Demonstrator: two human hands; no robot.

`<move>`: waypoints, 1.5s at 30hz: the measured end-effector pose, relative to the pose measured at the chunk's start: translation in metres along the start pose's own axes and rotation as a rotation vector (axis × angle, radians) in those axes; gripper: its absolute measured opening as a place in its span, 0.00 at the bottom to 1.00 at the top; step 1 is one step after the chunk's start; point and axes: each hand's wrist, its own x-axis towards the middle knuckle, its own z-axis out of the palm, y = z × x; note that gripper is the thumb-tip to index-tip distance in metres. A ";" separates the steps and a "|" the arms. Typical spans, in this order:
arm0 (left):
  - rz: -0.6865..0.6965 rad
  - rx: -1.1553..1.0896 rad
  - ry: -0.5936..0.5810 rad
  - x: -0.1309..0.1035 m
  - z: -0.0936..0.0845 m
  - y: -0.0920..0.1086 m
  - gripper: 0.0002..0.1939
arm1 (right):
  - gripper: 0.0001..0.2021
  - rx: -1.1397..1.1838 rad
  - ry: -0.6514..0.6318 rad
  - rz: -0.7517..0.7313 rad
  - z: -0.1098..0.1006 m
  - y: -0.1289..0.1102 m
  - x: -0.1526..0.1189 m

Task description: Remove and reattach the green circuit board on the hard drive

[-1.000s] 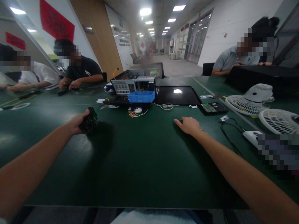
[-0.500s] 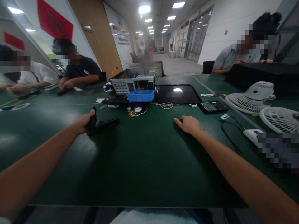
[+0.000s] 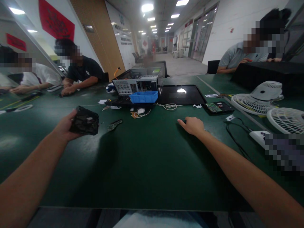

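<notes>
My left hand [image 3: 65, 125] is closed round the edge of a hard drive [image 3: 85, 122], a dark rectangular block held tilted above the table, its broad face showing a small pale spot. Just right of it, a narrow circuit board [image 3: 115, 125] lies on the green table [image 3: 147, 164]. Further right, my right hand [image 3: 193, 125] rests on the tabletop with curled fingers. A dark end shows by the thumb and a thin metal tip [image 3: 206, 130] sticks out behind the palm, like a screwdriver; the rest is hidden under the hand.
Ahead stand an opened computer case [image 3: 135, 85] and a blue tray [image 3: 144, 97], beside a black panel [image 3: 181, 95]. White cables [image 3: 167, 106] lie in front. To the right are a device with an exposed board [image 3: 218, 108], fan parts [image 3: 251, 103] and a power strip [image 3: 258, 136]. People sit at both sides.
My left hand has moved left and turned the hard drive from edge-on to face-on. The circuit board on the table shows more of its surface. My right hand has stayed in place.
</notes>
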 end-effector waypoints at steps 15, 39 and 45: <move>-0.405 0.001 -0.934 -0.059 0.252 -0.122 0.33 | 0.25 0.668 -0.086 -0.079 -0.035 -0.001 -0.009; 0.305 0.809 -0.977 -0.077 0.332 -0.132 0.40 | 0.28 0.805 -0.269 -0.053 -0.023 0.028 -0.004; 0.418 0.601 -0.966 -0.080 0.338 -0.132 0.30 | 0.27 0.755 -0.233 -0.011 -0.017 0.037 -0.001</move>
